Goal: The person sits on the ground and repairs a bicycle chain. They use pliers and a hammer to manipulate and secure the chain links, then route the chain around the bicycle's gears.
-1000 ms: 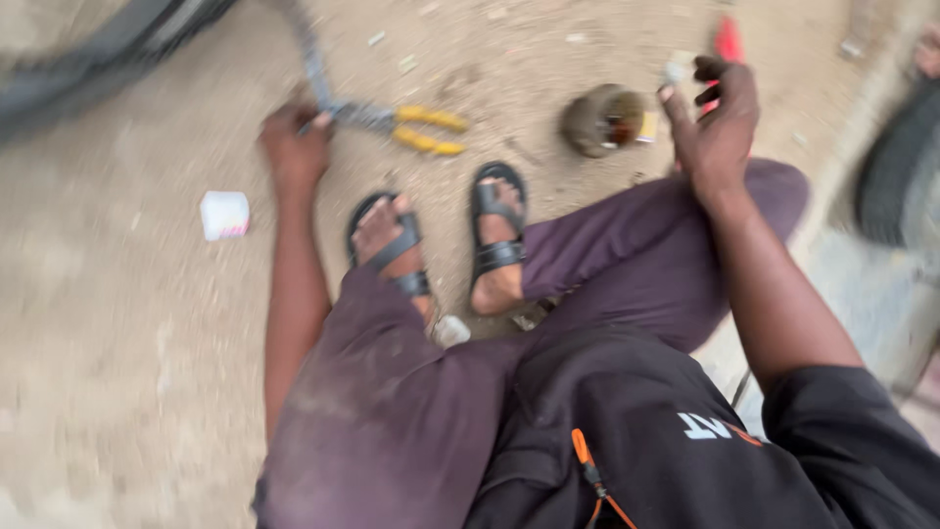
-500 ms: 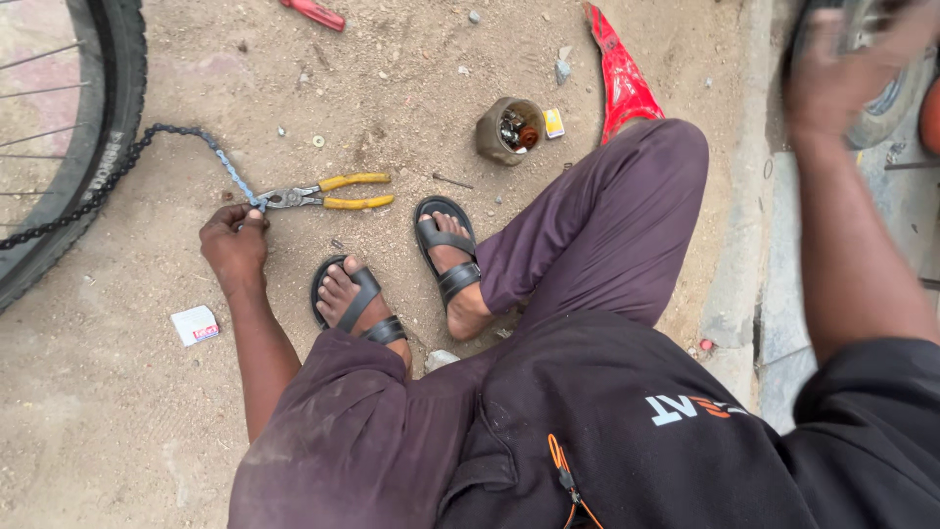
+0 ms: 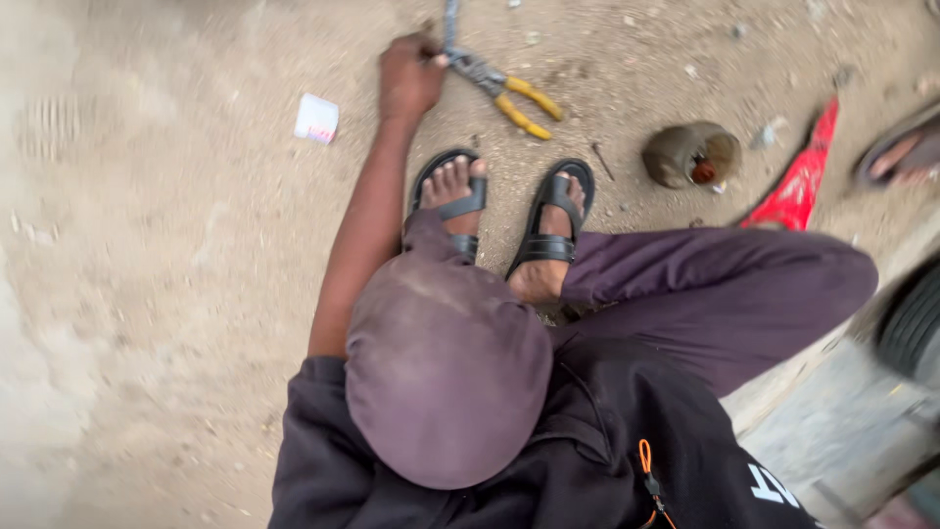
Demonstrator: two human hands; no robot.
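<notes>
On the dusty ground at far left lies a small white packet point(image 3: 316, 119). Next, the left hand point(image 3: 409, 78) has its fingers curled shut on a chain point(image 3: 451, 22) beside yellow-handled pliers point(image 3: 509, 90), work evidently unfinished. Further right sit a rusty tin point(image 3: 690, 154) and red scrap point(image 3: 803, 178). Right hand unseen.

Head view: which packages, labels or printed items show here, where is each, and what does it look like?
Small box: on the dirt left of the left hand, squarish, white with pinkish marks.
Red wrapper: on the ground right of the rusty brown can, long, crumpled, bright red.
Jacket print: white lettering, bottom right.
</notes>
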